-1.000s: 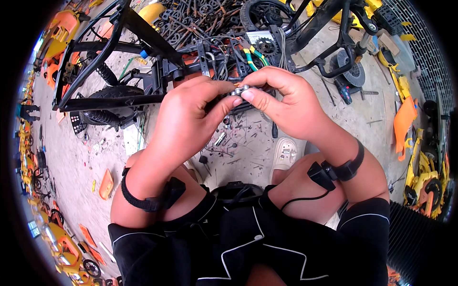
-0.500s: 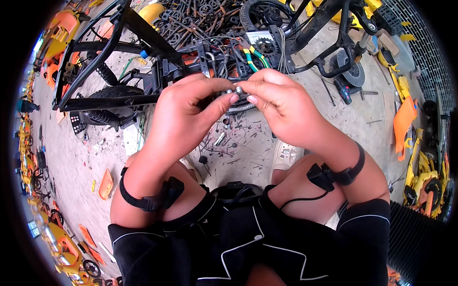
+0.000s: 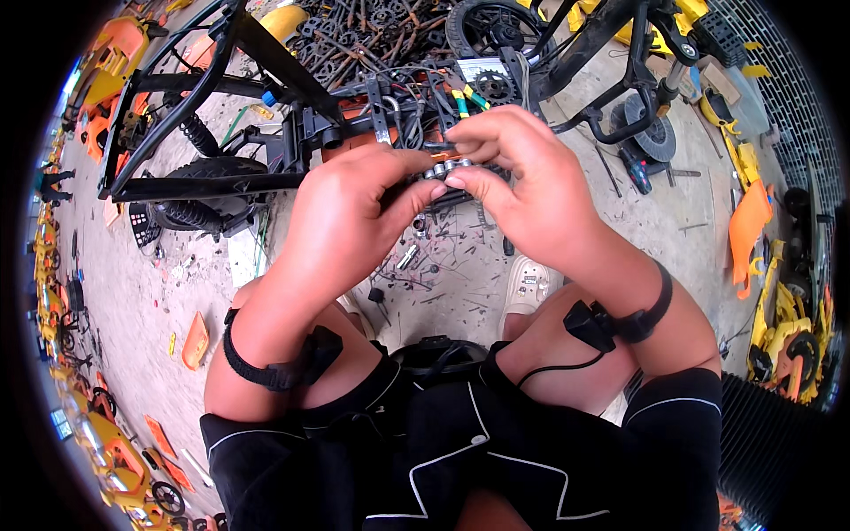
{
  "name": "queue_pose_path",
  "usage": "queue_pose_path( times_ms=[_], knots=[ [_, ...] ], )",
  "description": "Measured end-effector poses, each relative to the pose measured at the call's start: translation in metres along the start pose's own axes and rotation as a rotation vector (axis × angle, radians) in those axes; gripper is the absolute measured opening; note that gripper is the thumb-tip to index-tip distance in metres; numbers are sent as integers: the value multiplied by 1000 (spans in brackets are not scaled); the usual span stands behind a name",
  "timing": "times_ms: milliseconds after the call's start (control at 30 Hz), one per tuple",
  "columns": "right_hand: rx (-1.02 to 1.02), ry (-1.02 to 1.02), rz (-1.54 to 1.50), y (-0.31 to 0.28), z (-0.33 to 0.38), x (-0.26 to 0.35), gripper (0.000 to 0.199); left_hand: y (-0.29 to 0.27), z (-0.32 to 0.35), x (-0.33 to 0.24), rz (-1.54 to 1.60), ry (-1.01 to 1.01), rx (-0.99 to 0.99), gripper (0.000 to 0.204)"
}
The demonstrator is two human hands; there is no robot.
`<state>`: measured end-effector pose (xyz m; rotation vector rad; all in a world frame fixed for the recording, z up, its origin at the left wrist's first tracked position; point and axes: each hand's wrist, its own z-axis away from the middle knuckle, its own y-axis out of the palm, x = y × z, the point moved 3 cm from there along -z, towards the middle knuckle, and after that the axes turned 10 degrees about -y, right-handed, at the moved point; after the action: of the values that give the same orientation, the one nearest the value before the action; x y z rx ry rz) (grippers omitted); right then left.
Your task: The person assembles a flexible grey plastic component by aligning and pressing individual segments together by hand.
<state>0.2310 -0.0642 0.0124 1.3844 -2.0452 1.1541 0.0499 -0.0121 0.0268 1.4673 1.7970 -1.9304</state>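
In front of me, both hands are raised around a row of small shiny metal sockets (image 3: 445, 168). My left hand (image 3: 341, 199) is closed on the row's left end, thumb below and index finger along the top. The thumb of my right hand (image 3: 536, 181) presses the right end, while its index finger is lifted and bent above. Whatever holds the sockets together is mostly hidden by my fingers. Just beyond my right hand lie pliers (image 3: 462, 104) with green and yellow handles, partly covered.
A black vehicle frame (image 3: 199, 188) with wiring stands ahead. Behind it is a heap of dark metal parts (image 3: 363, 40). A silver metal cylinder (image 3: 407, 257) and scattered bits lie on the floor. A drill (image 3: 636, 170) rests at right, near orange and yellow body panels (image 3: 751, 226).
My right index finger has lifted off the row and the hand has shifted slightly upward. More of the sockets shows now. My left hand stays almost in place.
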Motion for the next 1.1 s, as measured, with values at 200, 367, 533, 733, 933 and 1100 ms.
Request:
queue_pose_path(
  times_ms=[200,367,533,733,933,1100],
  knots=[
    [-170,156,-308,7,5,-12,23,-4,-2,1,80,29,-48,22],
    [-225,158,-332,13,6,-11,18,-7,-3,0,108,-108,1,23],
    [-202,68,-165,14,5,-6,15,-8,-3,3,88,-103,-5,22],
    [-208,258,-423,11,3,-3,25,-6,-2,4,117,-79,8,25],
    [-145,242,-378,7,7,-11,25,-1,-1,6,195,-197,132,25],
    [-83,190,-205,4,5,-8,18,4,1,10,102,-173,183,24]
  ],
)
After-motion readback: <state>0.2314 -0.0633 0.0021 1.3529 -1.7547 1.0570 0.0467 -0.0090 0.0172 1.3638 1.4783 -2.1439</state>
